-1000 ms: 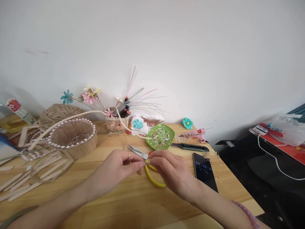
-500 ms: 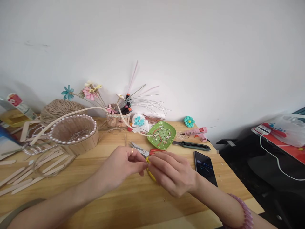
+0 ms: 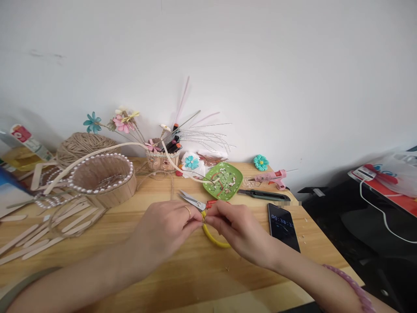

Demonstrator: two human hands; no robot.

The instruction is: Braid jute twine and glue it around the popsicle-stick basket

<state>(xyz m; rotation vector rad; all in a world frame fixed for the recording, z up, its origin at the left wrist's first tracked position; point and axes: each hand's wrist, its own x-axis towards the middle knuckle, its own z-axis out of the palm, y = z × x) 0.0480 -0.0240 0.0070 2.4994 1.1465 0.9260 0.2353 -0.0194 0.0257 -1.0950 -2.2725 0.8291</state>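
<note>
My left hand [image 3: 172,230] and my right hand [image 3: 243,230] meet above the table, thumb and fingertips of each pinched together. Whatever lies between the fingertips is too small to make out. Just behind them, partly covered by my right hand, are scissors [image 3: 197,202] with a red and a yellow handle, blades pointing to the upper left. A green dish [image 3: 236,176] beyond the scissors holds small beads and thin wires. To the left stands a wooden-stick basket [image 3: 119,193] with a pearl-bead rim.
Wooden sticks [image 3: 35,248] and a ball of twine [image 3: 86,145] lie at left. A small pot [image 3: 163,161] holds flowers and markers at the back. At right are a utility knife [image 3: 265,195], a pink glue gun [image 3: 273,177] and a phone [image 3: 283,228].
My right hand has turned, its fingers now pinched more tightly toward the left fingertips, and more of the yellow scissor handle shows. My left hand has rolled over. The view has shifted slightly.
</note>
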